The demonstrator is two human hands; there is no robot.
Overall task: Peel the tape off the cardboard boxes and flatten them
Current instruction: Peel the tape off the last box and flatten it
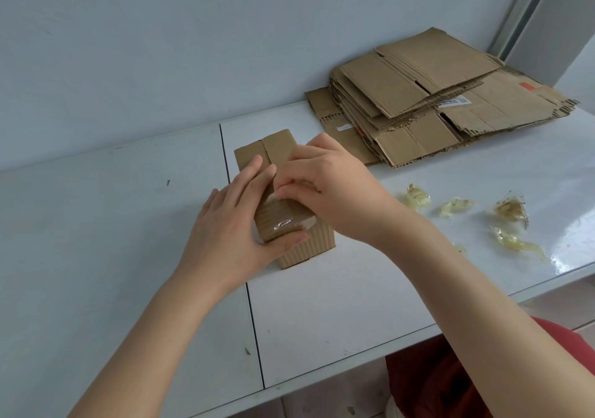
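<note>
A small brown cardboard box (283, 214) stands on the white table (128, 224), its far flaps sticking out past my hands. Clear tape (283, 224) runs over its near top edge. My left hand (231, 221) grips the box from the left, fingers across the top and thumb against the near face. My right hand (328, 185) lies over the top from the right, its fingertips pinching at the tape on the top seam. The middle of the seam is hidden under my fingers.
A pile of flattened cardboard boxes (428, 102) lies at the back right against the wall. Several crumpled balls of peeled tape (512, 211) are scattered on the table to the right of the box. The table's front edge (354, 375) runs close to my body.
</note>
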